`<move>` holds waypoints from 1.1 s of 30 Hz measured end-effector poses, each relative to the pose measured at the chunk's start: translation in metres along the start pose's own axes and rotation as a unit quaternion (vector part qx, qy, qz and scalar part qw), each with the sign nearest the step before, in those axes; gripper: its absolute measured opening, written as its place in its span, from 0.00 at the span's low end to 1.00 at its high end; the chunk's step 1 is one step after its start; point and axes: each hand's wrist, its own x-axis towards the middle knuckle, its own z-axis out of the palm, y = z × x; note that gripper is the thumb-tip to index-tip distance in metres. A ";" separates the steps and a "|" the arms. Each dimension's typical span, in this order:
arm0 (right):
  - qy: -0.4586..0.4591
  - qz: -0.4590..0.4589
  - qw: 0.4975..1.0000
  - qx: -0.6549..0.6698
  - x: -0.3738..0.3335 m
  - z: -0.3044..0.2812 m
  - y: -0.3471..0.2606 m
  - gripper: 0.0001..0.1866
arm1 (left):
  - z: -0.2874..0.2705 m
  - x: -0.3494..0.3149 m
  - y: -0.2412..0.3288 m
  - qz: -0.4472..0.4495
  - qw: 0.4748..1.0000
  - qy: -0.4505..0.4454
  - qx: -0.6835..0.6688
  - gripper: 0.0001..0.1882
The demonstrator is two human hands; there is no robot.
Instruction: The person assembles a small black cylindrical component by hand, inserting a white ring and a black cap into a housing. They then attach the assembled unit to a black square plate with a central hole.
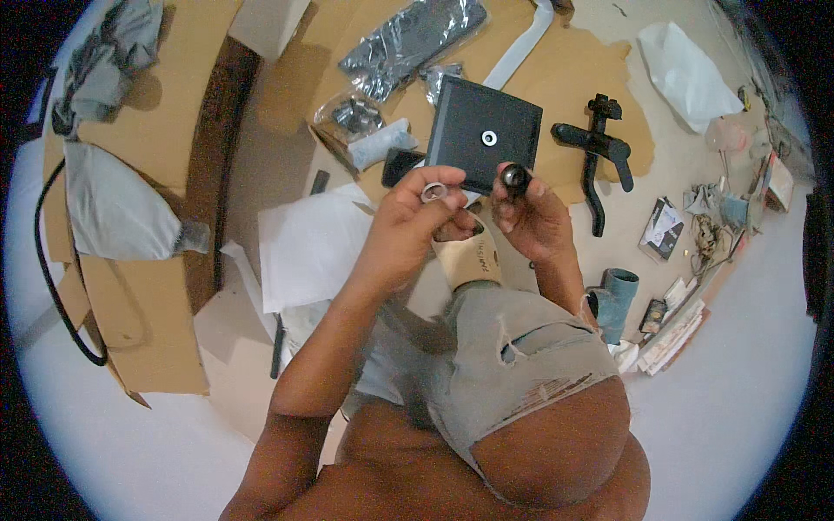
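Note:
My left hand [401, 213] pinches a thin whitish ring [424, 193] between thumb and fingers. Something small and dark shows by its lower fingers, too unclear to name. Close by on the right, a small round black fitting [514, 179] with an opening at its end sits in the grip of my right hand [544, 217]. The two parts are apart. Just beyond both hands lies a flat square black shower head [469, 108], with a pale round connector [489, 138] at its middle.
A black mixer tap [595, 143] lies at the right, with a grey pipe tee [617, 300] nearer. Bagged parts [356, 115] and a bagged dark item [413, 43] rest on cardboard at the back. White foam sheet [308, 243] and a cardboard box [156, 321] are on the left.

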 end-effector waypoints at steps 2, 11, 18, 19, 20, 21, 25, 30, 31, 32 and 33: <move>0.030 -0.006 0.999 -0.015 0.002 0.005 0.005 0.30 | 0.010 0.007 0.002 0.028 0.992 -0.005 0.121 0.17; 0.042 0.036 0.998 0.031 0.006 0.005 0.008 0.28 | 0.012 0.020 0.001 0.030 0.998 -0.014 0.046 0.19; 0.054 0.016 0.998 -0.019 0.004 0.011 0.005 0.24 | 0.007 0.016 -0.002 0.061 0.996 0.033 0.047 0.16; 0.053 0.021 0.998 -0.009 0.004 0.013 0.004 0.24 | 0.007 0.015 -0.003 0.066 0.995 0.037 0.058 0.16; 0.050 0.024 0.998 0.004 0.004 0.015 0.003 0.23 | 0.007 0.015 -0.004 0.073 0.994 0.038 0.068 0.15; 0.046 0.027 0.999 0.001 0.004 0.017 0.003 0.23 | 0.006 0.014 -0.004 0.068 0.992 0.052 0.094 0.15; 0.034 0.026 0.997 -0.069 0.002 0.025 0.003 0.23 | 0.004 0.012 -0.006 0.044 0.991 0.077 0.100 0.15; 0.018 0.023 0.981 -0.193 0.000 0.030 0.004 0.22 | 0.006 0.015 -0.012 0.085 0.992 0.066 0.066 0.13; 0.004 0.018 0.985 -0.170 0.001 0.030 0.005 0.22 | 0.007 0.016 -0.013 0.089 0.992 0.064 0.066 0.12; -0.006 0.014 0.989 -0.146 0.002 0.029 0.006 0.22 | 0.007 0.016 -0.013 0.092 0.992 0.062 0.066 0.11; -0.009 0.010 0.993 -0.121 0.002 0.028 0.007 0.22 | 0.008 0.015 -0.013 0.092 0.991 0.065 0.073 0.11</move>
